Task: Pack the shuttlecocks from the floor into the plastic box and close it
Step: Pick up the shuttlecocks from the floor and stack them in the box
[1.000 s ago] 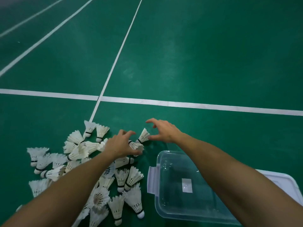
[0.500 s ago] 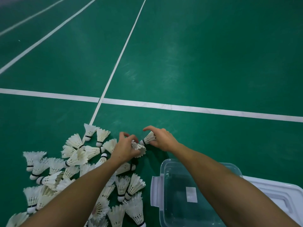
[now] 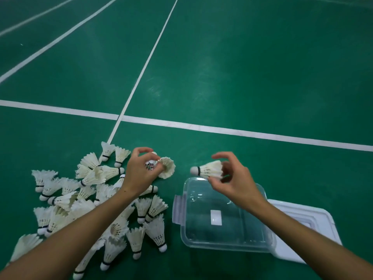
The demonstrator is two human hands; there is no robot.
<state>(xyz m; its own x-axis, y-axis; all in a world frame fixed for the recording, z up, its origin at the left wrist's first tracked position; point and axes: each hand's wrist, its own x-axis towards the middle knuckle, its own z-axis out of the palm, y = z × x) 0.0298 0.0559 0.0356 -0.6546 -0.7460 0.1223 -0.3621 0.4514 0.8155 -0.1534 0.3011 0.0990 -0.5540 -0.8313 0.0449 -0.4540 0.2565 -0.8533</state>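
Both hands have now come up off the floor, the left hand (image 3: 141, 170) pinching two shuttlecocks (image 3: 166, 167) and the right hand (image 3: 232, 176) gripping one shuttlecock (image 3: 207, 169) just above the 12 o'clock edge of the still empty plastic box (image 3: 222, 242), so dropping in comes next.

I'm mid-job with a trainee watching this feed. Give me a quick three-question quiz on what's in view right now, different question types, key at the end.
1. True or false: the plastic box already has shuttlecocks inside it.
2. Multiple choice: the shuttlecock in the right hand has its cork tip pointing A) toward the left hand, B) toward the lid, C) straight down into the box.
3. Fill in: the pile of shuttlecocks lies on the floor to the ___ of the box.

Key: 1 false, the box shows only a white label on its bottom. 2 A. 3 left.
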